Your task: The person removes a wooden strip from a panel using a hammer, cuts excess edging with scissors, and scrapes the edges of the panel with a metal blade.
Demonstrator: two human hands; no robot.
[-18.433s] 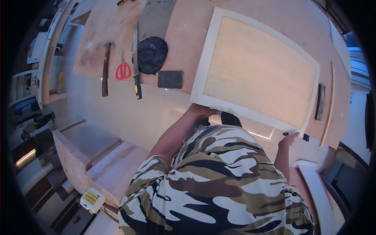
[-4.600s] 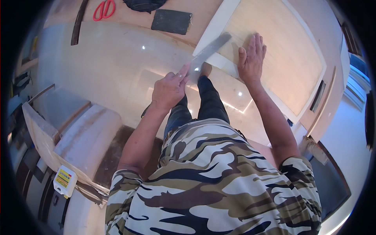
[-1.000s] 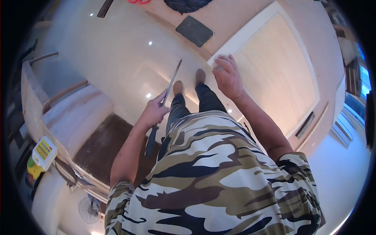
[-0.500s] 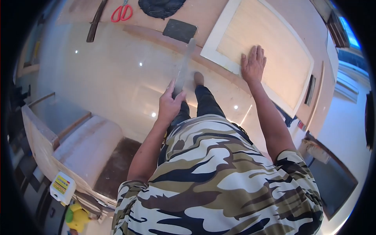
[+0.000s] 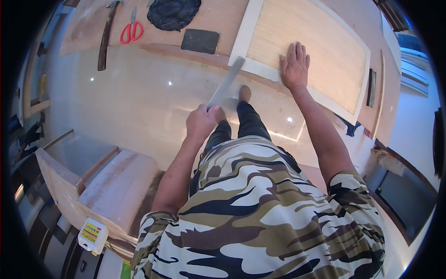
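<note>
My left hand (image 5: 200, 123) is closed around the near end of a long, flat grey metal file (image 5: 225, 84). The file slants up and to the right, its far end overlapping the near left corner of a framed wooden panel (image 5: 262, 69). This panel has a white border around a pale wood-grain middle and lies on the workbench (image 5: 227, 18). My right hand (image 5: 294, 66) rests flat on the panel close to its near edge, fingers stretched out. A dark rectangular pad (image 5: 200, 41) lies left of the panel.
Left along the bench lie a black crumpled round thing (image 5: 173, 13), red-handled scissors (image 5: 132, 31) and a hammer (image 5: 105, 44) whose handle overhangs the edge. A dark strip (image 5: 371, 88) sits right of the panel. Behind me on the left stand a wooden piece (image 5: 118, 186) and a white container (image 5: 93, 236).
The view has shifted, bringing the hammer head into sight. The file has tilted further right, its tip now at the panel's corner. My right hand stays flat on the panel.
</note>
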